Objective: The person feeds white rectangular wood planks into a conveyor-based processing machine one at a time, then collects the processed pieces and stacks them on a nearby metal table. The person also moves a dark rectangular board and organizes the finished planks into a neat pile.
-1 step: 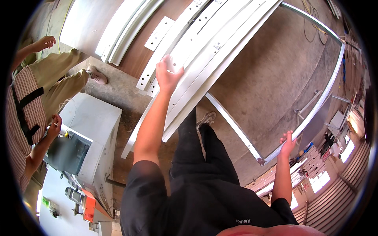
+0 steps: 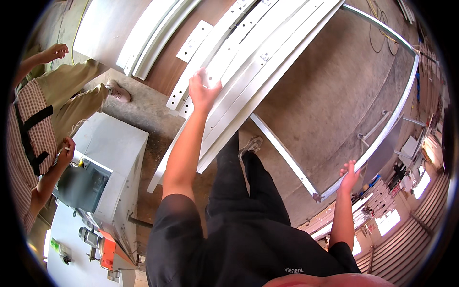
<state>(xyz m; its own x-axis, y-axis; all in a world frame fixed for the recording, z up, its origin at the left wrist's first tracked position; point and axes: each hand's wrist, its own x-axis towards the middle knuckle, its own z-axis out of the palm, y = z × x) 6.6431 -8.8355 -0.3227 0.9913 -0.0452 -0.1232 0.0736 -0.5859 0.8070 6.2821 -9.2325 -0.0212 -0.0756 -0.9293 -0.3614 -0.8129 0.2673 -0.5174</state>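
Observation:
My left hand [image 2: 203,92] grips the near end of a white board [image 2: 234,55] with drilled holes, thumb and fingers at its two sides. Glare on the board hides the fingertips in part. Long white boards [image 2: 253,103] lie side by side around it, running from near left to far right. On the right, my right hand [image 2: 350,177] is curled over the rail of a bare metal frame [image 2: 382,135], close to the frame's near corner.
To the left stands a person in a striped top [image 2: 38,119], beside a white machine cabinet [image 2: 122,131]. A motor and an orange part [image 2: 108,251] sit lower left. More white profiles [image 2: 158,43] rest on a brown panel [image 2: 165,71] at the far left.
The white board under my left hand has shifted very slightly toward me. My right hand and the metal frame stay where they were.

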